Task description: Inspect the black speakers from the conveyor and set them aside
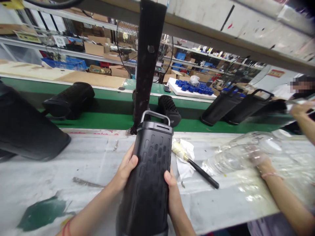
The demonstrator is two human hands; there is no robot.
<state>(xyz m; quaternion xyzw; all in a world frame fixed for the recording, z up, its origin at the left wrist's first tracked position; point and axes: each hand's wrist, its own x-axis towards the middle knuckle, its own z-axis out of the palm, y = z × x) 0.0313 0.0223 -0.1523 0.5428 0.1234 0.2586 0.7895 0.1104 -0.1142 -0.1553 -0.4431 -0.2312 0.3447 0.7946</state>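
A tall black housing (152, 167) with a metal loop handle on top and rows of oblong holes stands between my hands, tilted slightly. My left hand (126, 168) is wrapped round its left side, thumb on the front edge. From the right, my right hand (173, 186) grips it the same way; most of the fingers on both sides are hidden behind it. Just right of the housing lies a black-handled tool (203, 173), its yellowish, smeared end resting on crumpled white tissue (185, 167).
A green conveyor belt (113, 119) carries several similar black housings (77, 96). A dark upright post (150, 59) rises ahead of me. Another large dark housing (27, 124) is at the left. At right, a co-worker's hand (264, 167) is beside clear plastic bottles (228, 160).
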